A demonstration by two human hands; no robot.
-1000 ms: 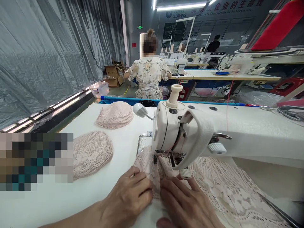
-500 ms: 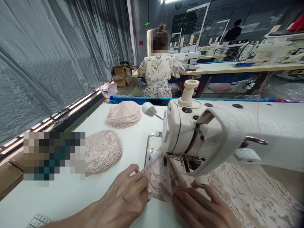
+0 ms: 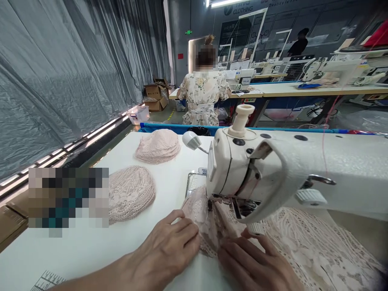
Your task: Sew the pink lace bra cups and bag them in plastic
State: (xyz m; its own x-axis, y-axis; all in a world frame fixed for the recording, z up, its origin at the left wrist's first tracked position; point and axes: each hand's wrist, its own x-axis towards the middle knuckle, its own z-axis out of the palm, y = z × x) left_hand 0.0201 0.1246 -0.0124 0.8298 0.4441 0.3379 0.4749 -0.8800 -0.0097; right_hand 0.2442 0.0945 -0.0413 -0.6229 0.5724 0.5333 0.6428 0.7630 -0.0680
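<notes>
Pale pink patterned lace fabric (image 3: 197, 208) under dark metal presser foot (image 3: 210, 205) of white sewing machine (image 3: 222, 161), on smooth white tabletop (image 3: 91, 250). Left hand (image 3: 172, 244) curled against lace's left edge, right hand (image 3: 257, 258) curled on its folds; whether either pinches, hidden from sight. Domed pink fabric stack (image 3: 158, 146), rounded beige-pink lace stack (image 3: 135, 194) left of machine.

Sewing machine (image 3: 339, 157) is cut off at the right edge; its needle cannot be made out. Right hand (image 3: 260, 260) is cut off at the bottom; curled fingers hide its contact with the lace cloth (image 3: 198, 206). Lower lace stack (image 3: 133, 194) has its left end masked by pixel blocks. Table scale (image 3: 48, 279) is cropped below. Co-worker (image 3: 201, 95): head pixelated.
</notes>
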